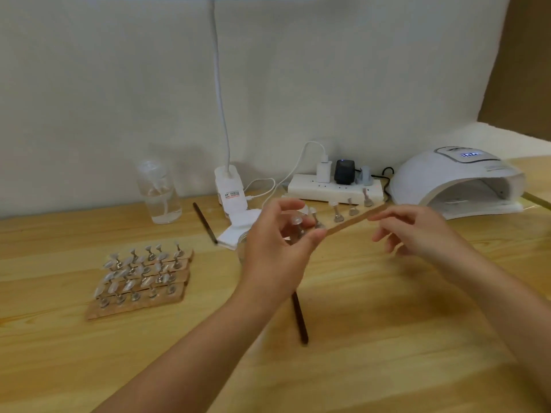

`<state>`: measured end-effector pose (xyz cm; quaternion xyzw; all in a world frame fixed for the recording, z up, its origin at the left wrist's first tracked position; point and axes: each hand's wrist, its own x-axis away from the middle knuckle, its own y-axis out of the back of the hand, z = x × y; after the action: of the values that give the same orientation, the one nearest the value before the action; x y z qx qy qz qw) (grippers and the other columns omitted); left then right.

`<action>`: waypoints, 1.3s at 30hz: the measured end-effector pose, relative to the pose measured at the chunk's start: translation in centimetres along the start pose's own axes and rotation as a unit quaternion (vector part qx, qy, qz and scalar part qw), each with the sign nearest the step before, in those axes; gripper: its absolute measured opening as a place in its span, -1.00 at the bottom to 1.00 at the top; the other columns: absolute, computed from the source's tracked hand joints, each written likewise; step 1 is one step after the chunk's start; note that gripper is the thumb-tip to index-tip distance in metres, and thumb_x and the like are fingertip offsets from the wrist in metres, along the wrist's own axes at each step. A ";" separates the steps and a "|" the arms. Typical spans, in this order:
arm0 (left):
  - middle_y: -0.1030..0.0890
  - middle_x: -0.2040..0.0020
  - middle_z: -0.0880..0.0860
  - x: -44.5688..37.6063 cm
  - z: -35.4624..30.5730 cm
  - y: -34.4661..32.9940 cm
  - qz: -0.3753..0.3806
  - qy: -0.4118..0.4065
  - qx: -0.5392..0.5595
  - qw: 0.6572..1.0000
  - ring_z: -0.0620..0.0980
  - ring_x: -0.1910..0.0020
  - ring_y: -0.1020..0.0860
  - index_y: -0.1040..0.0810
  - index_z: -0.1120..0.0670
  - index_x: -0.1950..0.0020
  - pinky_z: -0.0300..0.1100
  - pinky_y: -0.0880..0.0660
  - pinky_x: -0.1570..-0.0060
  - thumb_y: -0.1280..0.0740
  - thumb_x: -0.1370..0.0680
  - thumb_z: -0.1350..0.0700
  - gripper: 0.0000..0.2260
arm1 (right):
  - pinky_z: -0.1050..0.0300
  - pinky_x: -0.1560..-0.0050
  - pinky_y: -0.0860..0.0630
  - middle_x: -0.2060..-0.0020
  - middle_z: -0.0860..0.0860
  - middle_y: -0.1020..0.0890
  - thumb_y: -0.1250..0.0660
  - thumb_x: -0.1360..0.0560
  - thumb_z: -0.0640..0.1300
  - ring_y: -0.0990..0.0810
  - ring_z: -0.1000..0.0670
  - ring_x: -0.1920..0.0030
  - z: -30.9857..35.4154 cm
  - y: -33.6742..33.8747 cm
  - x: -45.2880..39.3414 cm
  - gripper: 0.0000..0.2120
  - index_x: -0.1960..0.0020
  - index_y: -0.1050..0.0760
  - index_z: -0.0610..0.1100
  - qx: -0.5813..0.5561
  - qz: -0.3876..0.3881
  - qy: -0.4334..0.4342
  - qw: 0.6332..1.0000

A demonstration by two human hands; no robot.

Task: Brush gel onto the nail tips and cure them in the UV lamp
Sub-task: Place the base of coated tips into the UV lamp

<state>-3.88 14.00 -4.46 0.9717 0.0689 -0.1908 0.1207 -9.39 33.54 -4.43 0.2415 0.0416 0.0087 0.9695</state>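
Observation:
I hold a thin wooden strip above the table, and several nail tips on small metal stands rise from it. My left hand grips its left end, thumb under the strip and fingers curled over the nearest clear tip. My right hand pinches the right end. The strip tilts up to the right, toward the white UV lamp, which stands at the back right with its mouth open and its display lit. A dark brush lies on the table below my left wrist.
Several more strips of nail tips lie side by side at the left. A clear bottle, a second dark brush, a white pad, a desk lamp's clip base and a power strip line the back.

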 end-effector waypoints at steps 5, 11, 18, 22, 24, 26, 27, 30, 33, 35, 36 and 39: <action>-0.57 0.14 -0.11 -3.2 -0.4 -10.2 0.054 0.039 0.071 0.995 -0.25 0.16 -0.51 -0.39 -0.11 -0.04 -0.54 -0.41 0.28 -0.41 -0.45 0.14 -0.71 | 0.33 0.61 -0.37 0.47 0.01 -0.55 -0.20 -0.57 -0.15 -0.40 0.18 0.60 -1.8 6.4 -1.0 -0.83 0.14 -0.52 -0.09 -0.259 -0.132 -0.126 0.948; -0.59 0.09 -0.05 -6.1 1.0 -15.9 0.173 0.021 0.047 0.984 -0.20 0.10 -0.52 -0.38 -0.06 -0.11 -0.57 -0.38 0.23 -0.41 -0.45 0.19 -0.66 | 0.35 0.60 -0.44 0.49 -0.02 -0.60 -0.19 -0.56 -0.12 -0.50 0.12 0.54 -5.0 12.3 -0.2 -0.79 0.16 -0.51 -0.19 -0.306 -0.112 -0.186 0.927; -0.61 0.02 -0.02 -8.4 2.6 -18.9 0.225 0.009 0.035 0.974 -0.33 0.07 -0.53 -0.40 -0.07 -0.13 -0.56 -0.38 0.10 -0.41 -0.44 0.24 -0.63 | 0.32 0.58 -0.49 0.37 -0.12 -0.64 -0.27 -0.49 -0.29 -0.61 0.09 0.49 -7.3 14.4 -1.0 -0.93 0.08 -0.52 -0.26 -0.328 -0.080 -0.208 0.918; -0.60 0.03 -0.07 -9.1 3.1 -19.0 0.232 -0.017 0.046 0.972 -0.24 -0.01 -0.55 -0.41 -0.11 -0.14 -0.34 -0.48 -0.07 -0.42 -0.42 0.27 -0.58 | 0.31 0.56 -0.50 0.42 -0.11 -0.65 -0.32 -0.44 -0.31 -0.63 0.05 0.47 -8.0 14.9 -1.7 -0.94 0.12 -0.54 -0.28 -0.294 -0.072 -0.210 0.930; -0.59 0.02 -0.08 -9.1 3.2 -19.1 0.214 -0.028 0.051 0.975 -0.25 -0.02 -0.55 -0.41 -0.14 -0.12 -0.31 -0.49 -0.07 -0.43 -0.41 0.27 -0.57 | 0.32 0.55 -0.50 0.44 -0.08 -0.65 -0.32 -0.45 -0.31 -0.62 0.07 0.48 -8.2 15.0 -2.1 -0.95 0.13 -0.56 -0.26 -0.272 -0.076 -0.193 0.940; -0.58 -0.02 -0.07 -9.0 3.4 -19.3 0.196 -0.032 0.056 0.978 -0.25 -0.05 -0.53 -0.42 -0.16 -0.10 -0.31 -0.50 -0.06 -0.45 -0.39 0.25 -0.57 | 0.34 0.53 -0.50 0.47 -0.05 -0.64 -0.30 -0.46 -0.33 -0.61 0.09 0.49 -8.3 15.3 -2.5 -0.91 0.17 -0.57 -0.24 -0.260 -0.093 -0.171 0.946; -0.58 -0.03 -0.08 -9.0 3.4 -19.4 0.189 -0.032 0.059 0.980 -0.26 -0.06 -0.52 -0.43 -0.17 -0.08 -0.34 -0.50 -0.04 -0.47 -0.38 0.23 -0.57 | 0.34 0.53 -0.50 0.49 -0.04 -0.63 -0.29 -0.46 -0.34 -0.60 0.09 0.50 -8.3 15.6 -2.5 -0.89 0.20 -0.57 -0.24 -0.256 -0.105 -0.162 0.947; -0.57 0.01 -0.19 -9.3 3.7 -19.2 0.151 -0.028 0.048 0.987 -0.33 -0.05 -0.50 -0.43 -0.25 -0.03 -0.48 -0.44 0.05 -0.50 -0.34 0.13 -0.58 | 0.34 0.52 -0.51 0.44 -0.09 -0.64 -0.29 -0.46 -0.35 -0.60 0.09 0.50 -8.8 17.3 -2.3 -0.87 0.21 -0.57 -0.23 -0.224 -0.140 -0.155 0.952; -0.56 0.04 -0.23 -9.7 3.9 -18.9 0.102 -0.022 0.033 0.994 -0.38 0.00 -0.49 -0.43 -0.27 0.00 -0.48 -0.44 0.08 -0.46 -0.38 0.08 -0.65 | 0.35 0.51 -0.51 0.41 -0.10 -0.65 -0.28 -0.47 -0.34 -0.60 0.11 0.49 -9.6 18.9 -2.0 -0.87 0.19 -0.57 -0.22 -0.211 -0.184 -0.151 0.948; -0.55 0.02 -0.26 -9.8 4.0 -18.9 0.087 -0.020 0.026 0.996 -0.38 -0.01 -0.48 -0.42 -0.27 0.01 -0.46 -0.42 0.09 -0.43 -0.42 0.10 -0.68 | 0.36 0.50 -0.51 0.37 -0.12 -0.64 -0.29 -0.46 -0.33 -0.60 0.12 0.49 -10.2 19.2 -2.1 -0.88 0.20 -0.56 -0.20 -0.219 -0.217 -0.151 0.939; -0.53 0.01 -0.27 -9.8 4.0 -19.0 0.089 -0.019 0.024 0.996 -0.37 -0.02 -0.48 -0.42 -0.27 0.01 -0.45 -0.41 0.08 -0.41 -0.44 0.11 -0.69 | 0.36 0.50 -0.51 0.35 -0.12 -0.63 -0.29 -0.47 -0.33 -0.61 0.12 0.49 -10.5 19.1 -2.3 -0.88 0.21 -0.56 -0.20 -0.223 -0.230 -0.151 0.935; -0.50 -0.04 -0.30 -9.7 4.4 -19.0 0.117 -0.006 0.032 0.993 -0.44 -0.04 -0.45 -0.41 -0.26 -0.02 -0.51 -0.38 0.07 -0.37 -0.48 0.16 -0.68 | 0.37 0.49 -0.50 0.43 -0.02 -0.63 -0.24 -0.52 -0.35 -0.60 0.14 0.50 -11.3 18.2 -3.4 -0.81 0.23 -0.54 -0.20 -0.239 -0.252 -0.138 0.927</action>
<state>-17.75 30.31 -8.57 0.9754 -0.0519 -0.1829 0.1115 -13.72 54.81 -5.57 -0.0170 -0.0364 -0.2600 0.9648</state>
